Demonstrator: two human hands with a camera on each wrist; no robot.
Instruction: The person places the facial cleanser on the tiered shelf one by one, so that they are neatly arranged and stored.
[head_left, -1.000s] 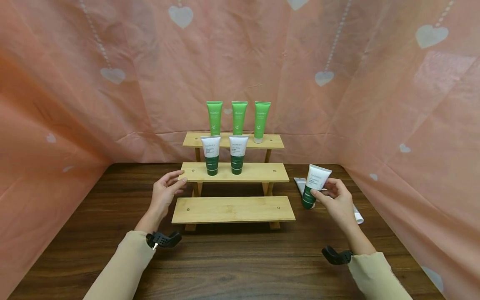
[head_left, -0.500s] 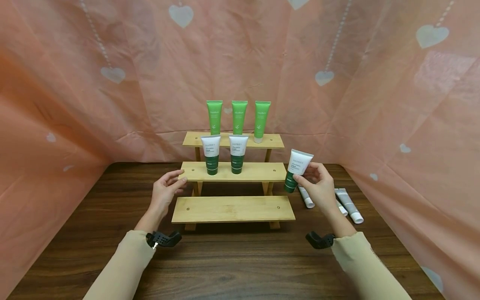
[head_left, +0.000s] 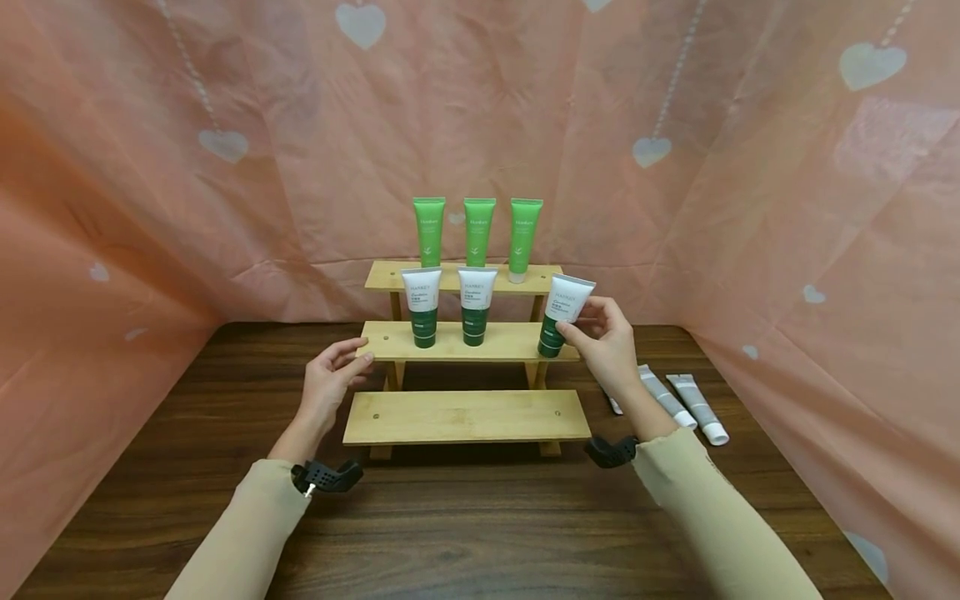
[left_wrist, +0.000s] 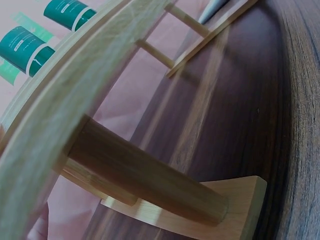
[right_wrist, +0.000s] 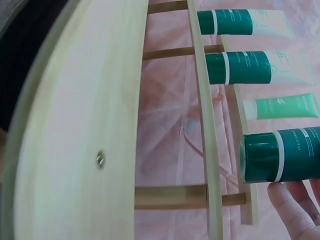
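Note:
My right hand [head_left: 611, 350] pinches a white-and-green squeeze tube [head_left: 567, 300], cap down and tilted, at the right end of the middle shelf [head_left: 510, 343]. In the right wrist view its dark green cap [right_wrist: 261, 157] shows near the shelf edge; I cannot tell whether it touches. Two matching tubes, a left one [head_left: 423, 302] and a middle one [head_left: 476, 302], stand upright on that shelf. The left hand [head_left: 327, 387] grips the left end of the wooden display stand [head_left: 468, 417], thumb at the middle shelf's edge; in the left wrist view it is mostly hidden.
Three bright green tubes [head_left: 477, 229] stand on the top shelf. Grey tubes with white caps [head_left: 697, 407] lie on the dark wood table [head_left: 465, 517] to the right, one partly behind my right forearm. A pink curtain [head_left: 300, 167] with hearts surrounds the table.
My right hand has carried the white-and-green tube left and up from above the grey tubes to the middle shelf's right end. The left hand has stayed on the stand.

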